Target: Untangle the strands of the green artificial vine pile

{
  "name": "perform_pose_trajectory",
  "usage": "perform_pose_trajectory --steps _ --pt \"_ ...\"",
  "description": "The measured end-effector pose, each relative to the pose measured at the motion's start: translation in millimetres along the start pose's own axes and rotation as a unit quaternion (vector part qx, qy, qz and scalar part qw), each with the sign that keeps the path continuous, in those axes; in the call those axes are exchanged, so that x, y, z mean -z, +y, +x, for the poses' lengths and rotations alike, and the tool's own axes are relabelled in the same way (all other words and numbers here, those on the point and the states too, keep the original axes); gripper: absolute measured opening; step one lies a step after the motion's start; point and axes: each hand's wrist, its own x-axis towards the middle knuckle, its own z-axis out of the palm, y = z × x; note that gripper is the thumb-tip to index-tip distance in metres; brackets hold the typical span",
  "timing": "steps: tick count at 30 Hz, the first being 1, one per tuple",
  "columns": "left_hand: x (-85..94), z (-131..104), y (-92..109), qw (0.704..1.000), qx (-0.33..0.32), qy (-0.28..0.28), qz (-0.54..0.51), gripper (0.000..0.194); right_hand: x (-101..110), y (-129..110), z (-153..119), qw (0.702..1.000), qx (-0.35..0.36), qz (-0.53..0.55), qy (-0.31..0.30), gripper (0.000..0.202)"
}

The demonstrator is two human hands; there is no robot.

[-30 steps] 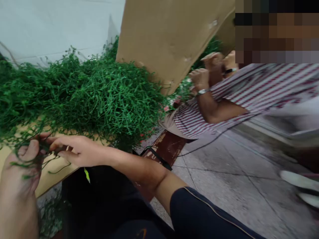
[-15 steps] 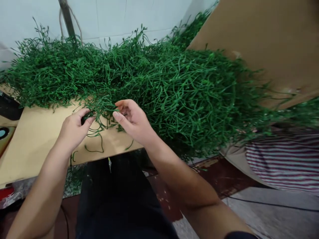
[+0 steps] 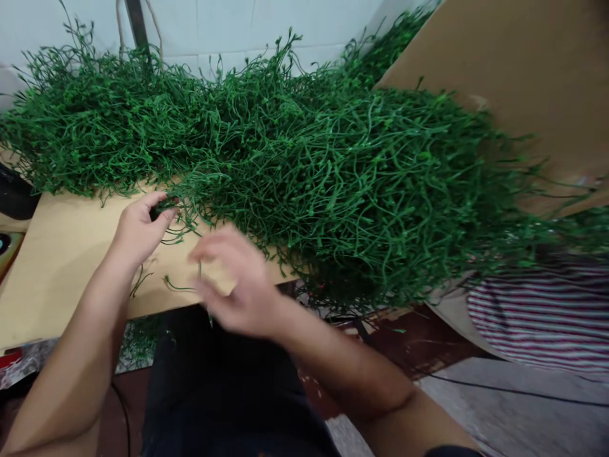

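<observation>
Green plastic-looking plant stems [image 3: 333,171] lie in a long, tangled heap across the back of a tan board [image 3: 80,254]. At the heap's near edge my left hand [image 3: 140,228] pinches a small bunch of green stems [image 3: 183,206] between thumb and fingers. Nearer to me, above the board's front edge, my right hand [image 3: 238,282] is blurred by motion. Its thumb and fingers are apart, and I make out no held bunch there. A loose stem [image 3: 176,285] rests on the board just left of the right hand's fingers.
A large brown cardboard sheet [image 3: 514,82] leans at the right behind the heap. A striped cloth [image 3: 537,317] covers something round at the lower right. A dark post [image 3: 137,28] stands against the white wall [image 3: 228,25]. A black object [image 3: 16,193] sits at the far left.
My right hand has drawn back from the bunch toward me and its fingers have spread. My left hand keeps its pinch on the stems. The view has shifted slightly.
</observation>
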Motion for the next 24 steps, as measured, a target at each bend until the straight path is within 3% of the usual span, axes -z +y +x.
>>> perform_pose_trajectory --steps 2,4,6,8,11,16,19,24 --pt "1.6 5 -2 0.999 0.025 0.003 -0.046 0.025 -31 -9 -34 0.983 0.098 0.013 -0.152 0.014" --pt "3.0 8 -4 0.994 0.053 0.010 -0.091 0.022 -66 -5 -74 0.932 0.147 -0.037 -0.330 0.023" --pt "4.3 9 -5 0.990 0.082 0.023 -0.115 0.022 -94 10 -110 0.881 0.095 -0.072 -0.458 0.028" --pt "5.6 8 -5 0.987 0.105 0.024 -0.121 0.022 -109 31 -135 0.841 0.032 -0.121 -0.526 0.036" --pt "7.6 7 -6 0.985 0.125 0.009 -0.119 0.022 -105 61 -152 0.832 -0.008 -0.143 -0.536 0.043" --pt "8.6 7 -4 0.984 0.141 0.011 -0.105 0.023 -68 99 -162 0.803 -0.148 -0.208 -0.538 0.030" --pt "7.7 7 -4 0.986 0.121 -0.009 -0.117 0.015 -49 119 -165 0.807 -0.205 -0.236 -0.501 0.025" --pt "5.1 7 -4 0.985 0.120 -0.019 -0.120 0.012 -12 144 -161 0.793 -0.350 -0.308 -0.393 0.040"
